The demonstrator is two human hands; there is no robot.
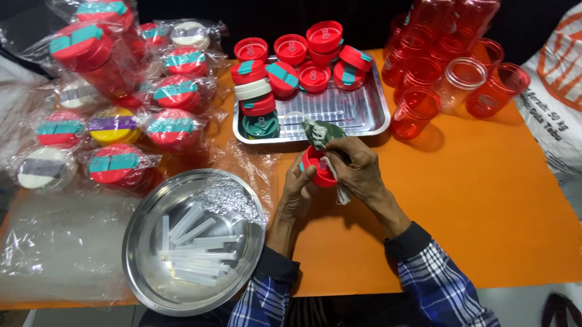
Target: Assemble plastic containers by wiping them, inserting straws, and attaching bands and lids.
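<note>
The left hand grips a red lid while the right hand, clamped on a cloth, wipes it; turning the lid for an even wipe seems next

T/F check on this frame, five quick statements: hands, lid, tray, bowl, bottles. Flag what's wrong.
1. Both hands hold a red lid over the orange table. True: left hand cups it from the left, right hand from the right.
2. The right hand also grips a cloth. True: a greenish rag sticks up above the lid.
3. The steel tray holds only white lids. False: mostly red lids, some with teal tabs, plus one white and one dark green.
4. The round steel bowl contains red bottles. False: it holds clear straws.
5. The red bottles stand left of the tray. False: they stand to its right.
</note>
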